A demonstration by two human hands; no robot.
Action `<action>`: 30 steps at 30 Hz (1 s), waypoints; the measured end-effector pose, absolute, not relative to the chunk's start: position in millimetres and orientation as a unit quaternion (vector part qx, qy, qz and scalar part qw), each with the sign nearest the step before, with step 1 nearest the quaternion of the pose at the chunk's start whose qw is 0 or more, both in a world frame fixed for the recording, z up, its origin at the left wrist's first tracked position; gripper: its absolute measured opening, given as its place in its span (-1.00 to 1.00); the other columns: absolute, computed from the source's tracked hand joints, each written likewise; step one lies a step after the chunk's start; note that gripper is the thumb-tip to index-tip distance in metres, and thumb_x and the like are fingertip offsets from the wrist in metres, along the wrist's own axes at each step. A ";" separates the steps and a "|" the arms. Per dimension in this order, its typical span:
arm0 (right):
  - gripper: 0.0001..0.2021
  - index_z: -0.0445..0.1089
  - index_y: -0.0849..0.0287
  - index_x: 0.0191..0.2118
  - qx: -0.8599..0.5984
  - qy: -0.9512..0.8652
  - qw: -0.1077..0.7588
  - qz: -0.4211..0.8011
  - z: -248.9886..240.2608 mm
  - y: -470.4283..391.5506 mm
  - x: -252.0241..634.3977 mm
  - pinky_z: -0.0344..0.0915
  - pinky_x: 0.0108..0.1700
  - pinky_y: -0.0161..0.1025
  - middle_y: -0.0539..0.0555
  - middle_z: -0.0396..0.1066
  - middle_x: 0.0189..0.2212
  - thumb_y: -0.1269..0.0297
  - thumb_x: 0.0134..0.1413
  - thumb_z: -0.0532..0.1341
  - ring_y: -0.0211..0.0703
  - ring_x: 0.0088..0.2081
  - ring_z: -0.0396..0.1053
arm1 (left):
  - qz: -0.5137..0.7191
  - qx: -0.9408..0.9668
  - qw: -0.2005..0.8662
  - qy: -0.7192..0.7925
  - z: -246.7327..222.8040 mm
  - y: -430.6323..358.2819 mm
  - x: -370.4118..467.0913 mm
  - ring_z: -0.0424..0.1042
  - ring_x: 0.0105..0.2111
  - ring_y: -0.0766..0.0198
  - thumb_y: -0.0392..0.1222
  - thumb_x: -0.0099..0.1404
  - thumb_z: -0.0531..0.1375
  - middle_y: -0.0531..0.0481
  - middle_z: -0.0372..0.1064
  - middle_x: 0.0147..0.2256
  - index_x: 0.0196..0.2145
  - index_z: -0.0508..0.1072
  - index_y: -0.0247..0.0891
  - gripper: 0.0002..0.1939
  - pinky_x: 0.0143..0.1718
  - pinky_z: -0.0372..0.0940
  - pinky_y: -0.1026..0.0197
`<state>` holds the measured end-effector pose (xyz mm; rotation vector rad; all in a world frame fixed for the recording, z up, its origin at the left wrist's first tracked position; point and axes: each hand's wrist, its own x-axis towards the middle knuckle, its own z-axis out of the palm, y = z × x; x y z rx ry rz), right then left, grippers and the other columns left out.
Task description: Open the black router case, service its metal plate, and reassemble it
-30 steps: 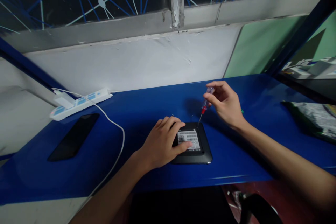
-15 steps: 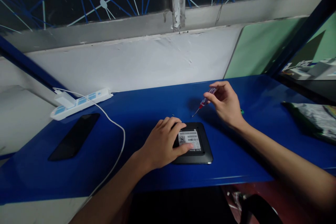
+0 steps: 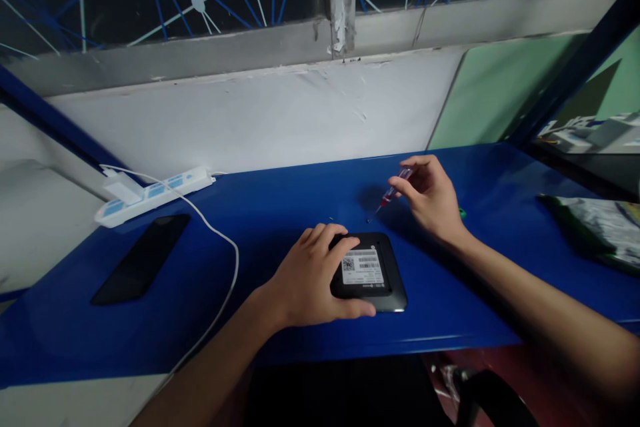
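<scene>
A flat black device with rounded corners and a white label [image 3: 364,268] lies on the blue desk. My left hand [image 3: 313,277] grips it from the left, fingers over the far edge and thumb along the near edge. Between the thumb and fingers of my right hand [image 3: 431,197] is a screwdriver [image 3: 391,193] with a clear and red handle. Its shaft slants down to the left. The tip is just behind the device, at a tiny dark piece [image 3: 369,221], perhaps a screw. Another tiny piece [image 3: 331,219] lies behind my left fingers.
At the left are a white power strip [image 3: 155,198] with a plugged-in charger [image 3: 123,188], a white cable [image 3: 233,247] and a black phone [image 3: 141,259]. A small green object [image 3: 463,214] shows behind my right wrist. A plastic packet [image 3: 600,230] lies at the right.
My left thumb has slid off the label toward me, down to the device's near edge. My right hand and the screwdriver have hardly moved.
</scene>
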<state>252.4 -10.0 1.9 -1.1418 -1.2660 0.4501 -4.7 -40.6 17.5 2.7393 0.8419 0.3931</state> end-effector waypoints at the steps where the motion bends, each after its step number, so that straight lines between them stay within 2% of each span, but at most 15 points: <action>1: -0.67 0.31 0.02 -0.18 -0.496 -0.549 0.642 0.201 3.5 -10.2 252.5 0.38 -0.33 -0.16 -0.05 0.33 -0.40 0.11 -0.01 0.40 -0.23 -0.43 0.36 | 0.135 0.940 0.130 0.284 17.4 -40.3 -5.4 0.28 0.06 -0.13 0.42 -0.04 0.35 -0.21 0.26 0.12 0.16 0.29 -0.20 -0.04 0.12 0.23 -0.22; 4: -0.70 0.32 0.01 -0.20 -0.482 -0.531 0.664 0.213 8.6 -10.5 254.0 0.38 -0.38 -0.18 -0.06 0.30 -0.42 0.12 0.01 0.39 -0.25 -0.47 0.35 | 0.134 0.941 0.150 0.274 17.5 -39.0 -7.2 0.25 0.11 -0.14 0.38 -0.13 0.41 -0.20 0.23 0.15 0.18 0.27 -0.20 0.02 0.17 0.21 -0.21; 8: -0.73 0.36 0.01 -0.17 -0.478 -0.509 0.670 0.252 11.3 -10.6 256.5 0.37 -0.39 -0.19 -0.04 0.34 -0.43 0.09 0.06 0.36 -0.25 -0.48 0.34 | 0.140 0.938 0.161 0.275 17.4 -37.3 -7.1 0.24 0.13 -0.14 0.30 -0.09 0.42 -0.18 0.23 0.17 0.19 0.26 -0.16 -0.03 0.18 0.20 -0.25; 16: -0.70 0.42 0.07 -0.15 -0.470 -0.504 0.589 0.422 9.3 -19.3 246.1 0.31 -0.45 -0.26 -0.07 0.35 -0.47 0.02 0.09 0.33 -0.32 -0.52 0.28 | 0.151 0.932 0.136 0.301 13.1 -33.9 -4.8 0.26 0.09 -0.13 0.30 -0.04 0.38 -0.18 0.25 0.14 0.18 0.26 -0.18 -0.07 0.16 0.22 -0.23; 30: -0.70 0.39 0.09 -0.20 -0.486 -0.552 0.539 0.411 17.0 -28.6 235.9 0.32 -0.49 -0.24 -0.09 0.34 -0.52 0.01 0.06 0.34 -0.32 -0.57 0.27 | 0.144 0.930 0.142 0.308 11.4 -33.4 -6.7 0.22 0.14 -0.16 0.33 0.00 0.37 -0.20 0.22 0.17 0.21 0.24 -0.18 -0.06 0.19 0.19 -0.26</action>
